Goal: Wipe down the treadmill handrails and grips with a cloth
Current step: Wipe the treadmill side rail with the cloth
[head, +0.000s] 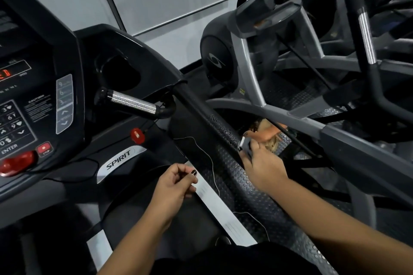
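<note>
Where the black handrail (201,114) slopes down from the treadmill console (26,105), its lower stretch is speckled with what look like droplets. It is then lost behind the right hand (263,167). That hand reaches across from the lower right and sits against the rail's far side. Its fingers (257,147) are pressed together around a small pale grey object (245,145), pinched just beside the rail. The object is too small and too covered to name, and I cannot tell whether it is the cloth. Behind it a tan and orange shape (267,132) shows between the rail and a thin dark rod, blurred and half hidden.

The left hand (174,185) hovers over the treadmill's silver side rail (214,203), well apart from the handrail. Its fingers (190,185) are curled in toward the thumb, dark polish on one nail, and I cannot tell whether they pinch anything. A thin white cord (206,154) loops down past this hand, its ends hard to follow.

The chrome pulse grip (133,102) juts from under the console, bare and touched by neither hand. A red safety key (136,135) hangs below it. The console is cut off at the left edge, with only part of its red display showing. An elliptical machine (257,56) stands to the right on the studded rubber floor (257,203), its upper bars cropped.
</note>
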A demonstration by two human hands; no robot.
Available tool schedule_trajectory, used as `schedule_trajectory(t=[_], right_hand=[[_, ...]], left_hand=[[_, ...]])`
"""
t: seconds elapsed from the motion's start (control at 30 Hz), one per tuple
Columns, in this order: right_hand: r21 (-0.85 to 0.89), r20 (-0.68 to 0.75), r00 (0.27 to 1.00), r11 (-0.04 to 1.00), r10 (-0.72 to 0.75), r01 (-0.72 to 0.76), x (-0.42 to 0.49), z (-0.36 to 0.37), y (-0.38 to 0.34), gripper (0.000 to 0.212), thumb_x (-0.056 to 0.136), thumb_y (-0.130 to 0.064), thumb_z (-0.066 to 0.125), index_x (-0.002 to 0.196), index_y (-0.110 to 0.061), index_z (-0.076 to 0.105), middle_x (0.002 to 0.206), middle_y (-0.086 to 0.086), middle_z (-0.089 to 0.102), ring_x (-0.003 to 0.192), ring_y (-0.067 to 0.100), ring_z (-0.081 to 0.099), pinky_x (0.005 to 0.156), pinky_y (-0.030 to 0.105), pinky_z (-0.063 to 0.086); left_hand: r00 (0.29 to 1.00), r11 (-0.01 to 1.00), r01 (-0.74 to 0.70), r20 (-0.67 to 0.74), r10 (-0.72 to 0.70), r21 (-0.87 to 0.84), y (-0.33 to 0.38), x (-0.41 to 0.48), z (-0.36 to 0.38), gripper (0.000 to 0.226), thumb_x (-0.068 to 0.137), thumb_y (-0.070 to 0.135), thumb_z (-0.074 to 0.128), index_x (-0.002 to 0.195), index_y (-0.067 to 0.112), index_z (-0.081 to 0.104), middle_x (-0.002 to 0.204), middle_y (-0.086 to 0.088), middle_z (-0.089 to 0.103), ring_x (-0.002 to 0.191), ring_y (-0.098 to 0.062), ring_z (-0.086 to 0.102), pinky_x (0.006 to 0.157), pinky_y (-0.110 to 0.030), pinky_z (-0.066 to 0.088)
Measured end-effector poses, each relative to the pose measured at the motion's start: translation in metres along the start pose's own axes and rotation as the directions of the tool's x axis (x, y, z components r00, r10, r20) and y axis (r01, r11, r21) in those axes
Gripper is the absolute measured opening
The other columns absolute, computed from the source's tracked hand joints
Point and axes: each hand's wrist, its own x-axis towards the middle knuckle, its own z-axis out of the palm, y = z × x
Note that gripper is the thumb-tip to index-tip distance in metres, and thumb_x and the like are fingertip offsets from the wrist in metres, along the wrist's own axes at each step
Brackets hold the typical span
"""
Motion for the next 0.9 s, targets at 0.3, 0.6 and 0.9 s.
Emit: schedule_trajectory(t=[0.3,0.6,0.9], right_hand=[[0.567,0.413,0.877,0.684,0.245,-0.458,0.018,-0.001,0.045,0.087,0.077,-0.082,0.028,0.148,-0.032,0.032,0.153,0.012,0.035,0.137,0.034,0.035,0.108,0.042,0.033],[0.129,0.098,0.994,0.99,0.04,-0.052,-0.053,0.002,0.044,0.067,0.094,-0.057,0.026,0.148,-0.018,0.029,0.141,0.002,0.044,0.129,0.024,0.045,0.1,0.036,0.04],[-0.136,-0.049,0.998,0.99,-0.046,0.039,-0.042,0.011,0.008,0.106,0.077,-0.089,0.01,0.145,-0.01,0.031,0.141,0.011,0.043,0.125,0.029,0.046,0.099,0.042,0.044]], left_hand=[[1.0,1.0,-0.015,0.004,0.015,0.013,0.001,-0.002,0.0,0.006,0.093,0.005,0.059,0.092,0.009,0.062,0.071,0.0,0.067,0.06,-0.009,0.059,0.057,-0.023,0.048],[0.998,1.0,-0.025,0.05,0.025,0.013,0.002,0.0,0.007,0.007,0.094,0.005,0.057,0.092,0.01,0.061,0.073,-0.002,0.067,0.06,-0.01,0.059,0.055,-0.022,0.047],[0.999,0.999,-0.036,0.04,0.035,0.015,0.003,-0.001,0.001,0.007,0.094,0.005,0.057,0.092,0.01,0.062,0.073,-0.002,0.067,0.061,-0.01,0.06,0.057,-0.023,0.048]])
